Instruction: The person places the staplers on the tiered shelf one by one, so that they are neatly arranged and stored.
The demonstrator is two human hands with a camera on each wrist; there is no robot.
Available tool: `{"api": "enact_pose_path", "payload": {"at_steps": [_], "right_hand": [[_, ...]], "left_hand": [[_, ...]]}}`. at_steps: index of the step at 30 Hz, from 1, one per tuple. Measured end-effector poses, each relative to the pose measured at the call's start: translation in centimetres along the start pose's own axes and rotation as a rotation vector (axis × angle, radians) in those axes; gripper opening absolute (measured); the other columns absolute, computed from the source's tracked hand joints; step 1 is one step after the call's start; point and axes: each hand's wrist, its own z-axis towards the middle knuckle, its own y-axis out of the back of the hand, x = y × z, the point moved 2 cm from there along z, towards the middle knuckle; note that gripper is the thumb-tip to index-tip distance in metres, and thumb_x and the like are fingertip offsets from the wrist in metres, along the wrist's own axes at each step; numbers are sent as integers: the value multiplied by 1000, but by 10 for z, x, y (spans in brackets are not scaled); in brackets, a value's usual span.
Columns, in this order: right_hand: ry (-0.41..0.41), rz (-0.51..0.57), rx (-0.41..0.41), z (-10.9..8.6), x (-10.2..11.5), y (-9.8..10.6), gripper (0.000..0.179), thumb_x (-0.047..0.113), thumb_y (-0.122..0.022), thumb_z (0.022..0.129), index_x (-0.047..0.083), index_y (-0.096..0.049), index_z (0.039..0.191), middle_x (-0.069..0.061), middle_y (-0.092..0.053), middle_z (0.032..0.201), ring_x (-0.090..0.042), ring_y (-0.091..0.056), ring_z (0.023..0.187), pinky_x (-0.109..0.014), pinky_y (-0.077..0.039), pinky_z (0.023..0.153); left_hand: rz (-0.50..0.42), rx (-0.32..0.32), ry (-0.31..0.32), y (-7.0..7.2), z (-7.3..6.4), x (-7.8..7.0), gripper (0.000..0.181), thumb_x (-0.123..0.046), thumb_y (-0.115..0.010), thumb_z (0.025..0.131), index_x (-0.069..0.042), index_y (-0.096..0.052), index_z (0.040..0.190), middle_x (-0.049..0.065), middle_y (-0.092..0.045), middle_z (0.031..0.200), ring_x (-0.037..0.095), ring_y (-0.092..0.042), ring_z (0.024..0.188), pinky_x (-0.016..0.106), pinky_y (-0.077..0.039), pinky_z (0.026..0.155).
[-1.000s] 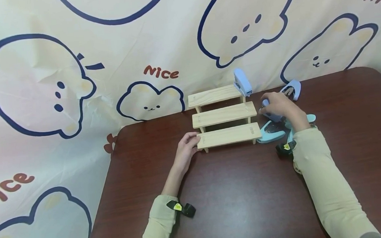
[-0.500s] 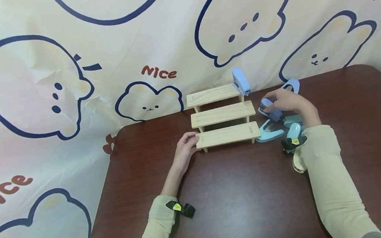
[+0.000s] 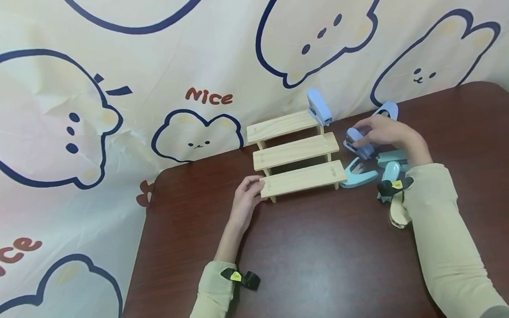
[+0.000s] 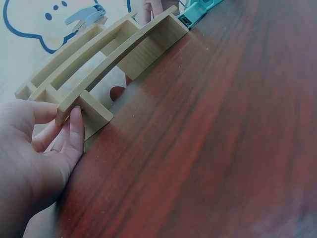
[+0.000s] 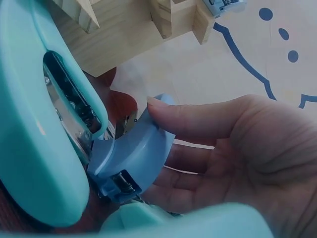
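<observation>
A three-tier wooden step rack stands near the table's back edge. My left hand holds the left end of its lowest tier; in the left wrist view the thumb and fingers pinch the board's corner. To the right of the rack, my right hand grips a blue stapler. The right wrist view has the thumb on one side of this stapler and the fingers on the other. A lighter blue stapler stands at the right end of the top tier.
An open teal stapler lies against the rack's lower right end. More teal staplers and a cream stapler lie close by the right wrist. Behind the right hand is another blue stapler. A patterned cloth hangs behind the table.
My right hand has closed around the blue stapler, its wrist and forearm swinging a little to the right. The left hand stays on the rack, and the head view has shifted slightly.
</observation>
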Motion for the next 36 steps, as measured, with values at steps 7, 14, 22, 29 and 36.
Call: {"api": "enact_pose_path", "payload": {"at_steps": [7,14,22,29,36], "right_hand": [[-11,20,-8,4,-1,-1,61,17,-69,98,-13,-45,145,-34,-56,134,-43,-61,109,-60,-55,94],[-18,51,-22,10,-1,-4,59,20,-69,99,-11,-47,145,-33,-57,133,-41,-63,107,-58,-57,94],[-31,61,-49,18,4,-7,65,28,-68,100,-12,-44,146,-33,-54,137,-44,-62,113,-57,-56,97],[-33,46,-59,22,11,-12,65,28,-65,101,-12,-43,147,-35,-53,138,-48,-62,116,-57,-56,98],[-21,25,-67,18,10,-14,64,27,-66,101,-13,-45,146,-36,-54,136,-48,-64,112,-58,-56,96]], "left_hand": [[14,0,-2,0,0,-2,21,-9,-59,104,2,-59,121,7,-63,109,16,-63,90,25,-55,75],[6,-10,6,0,2,-1,20,-8,-59,103,0,-60,121,7,-63,109,15,-63,90,25,-55,75],[-2,-14,-3,0,2,-2,20,-9,-59,104,0,-60,121,8,-63,109,16,-63,88,25,-55,74],[-5,-8,-8,-1,3,-1,19,-8,-59,103,0,-60,120,6,-63,108,15,-63,89,25,-55,75],[-5,-13,3,-1,2,1,17,-8,-60,103,0,-60,119,6,-63,108,15,-63,89,25,-55,75]]}}
